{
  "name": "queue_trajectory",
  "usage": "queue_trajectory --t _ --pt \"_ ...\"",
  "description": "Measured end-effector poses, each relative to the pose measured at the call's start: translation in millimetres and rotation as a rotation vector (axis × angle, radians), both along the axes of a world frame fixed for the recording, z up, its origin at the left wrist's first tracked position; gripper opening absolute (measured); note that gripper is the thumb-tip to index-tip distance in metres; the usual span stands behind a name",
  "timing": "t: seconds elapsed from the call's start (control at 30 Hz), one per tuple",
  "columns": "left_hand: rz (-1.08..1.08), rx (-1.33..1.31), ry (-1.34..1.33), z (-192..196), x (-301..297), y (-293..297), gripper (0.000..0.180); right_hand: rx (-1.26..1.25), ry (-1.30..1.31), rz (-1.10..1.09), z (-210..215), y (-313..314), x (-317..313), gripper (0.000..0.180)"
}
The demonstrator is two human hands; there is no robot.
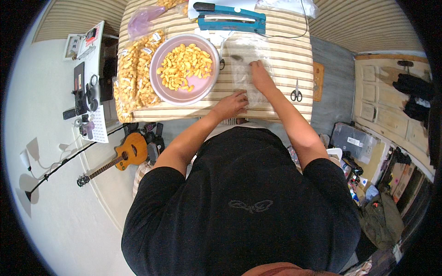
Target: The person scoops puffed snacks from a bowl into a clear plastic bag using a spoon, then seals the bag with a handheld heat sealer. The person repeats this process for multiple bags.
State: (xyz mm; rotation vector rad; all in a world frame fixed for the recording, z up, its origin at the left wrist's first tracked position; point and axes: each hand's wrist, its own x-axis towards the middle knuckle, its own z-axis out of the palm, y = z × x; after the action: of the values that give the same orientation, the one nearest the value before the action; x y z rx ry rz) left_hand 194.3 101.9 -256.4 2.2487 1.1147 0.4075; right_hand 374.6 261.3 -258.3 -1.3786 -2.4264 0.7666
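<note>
Clear plastic bags [240,48] lie flat on the striped cloth, right of a pale pink basin [159,92] holding curved yellow snack puffs [184,64]. My right hand [262,77] is over the bags, its thumb and fingertips closed on the thin plastic. Near the table's front edge, my left hand [232,105] rests beside the near end of the bags, fingers apart and pointing right. Scissors [296,94] with black handles lie to the right of my right forearm. Another pair of scissors [222,63] is partly visible against the basin's right side.
Filled snack bags [136,69] crowd the table's left side. A blue heat sealer [231,19] with a black-tipped arm sits at the back, its cable [294,36] curving right. A purple plastic bag [143,22] lies at the far left. Below, a guitar [131,152] leans by the wall.
</note>
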Motion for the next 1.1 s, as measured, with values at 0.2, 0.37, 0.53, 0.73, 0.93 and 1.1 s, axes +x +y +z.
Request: queue_trajectory --t 0.2,0.37,0.53,0.73,0.93,1.1 --pt "-0.002 0.066 -0.016 2 -4 -1 0.041 -0.254 0.068 -0.338 52 -16 57 0.032" --pt "0.020 0.025 -0.006 10 1 -1 0.040 -0.255 -0.031 -0.365 45 -60 84 0.047" --pt "0.031 0.037 -0.025 1 -1 -2 0.039 -0.358 0.020 -0.382 42 -83 78 0.047" --pt "0.150 -0.071 -0.054 50 7 9 0.045 -0.457 0.153 -0.440 23 -81 75 0.042" --pt "0.372 -0.191 -0.215 91 17 21 0.039 -1.020 0.504 -0.548 86 -47 74 0.037" --pt "0.565 -0.357 -0.378 107 10 26 0.025 -1.042 0.658 -0.616 121 -36 63 0.046"
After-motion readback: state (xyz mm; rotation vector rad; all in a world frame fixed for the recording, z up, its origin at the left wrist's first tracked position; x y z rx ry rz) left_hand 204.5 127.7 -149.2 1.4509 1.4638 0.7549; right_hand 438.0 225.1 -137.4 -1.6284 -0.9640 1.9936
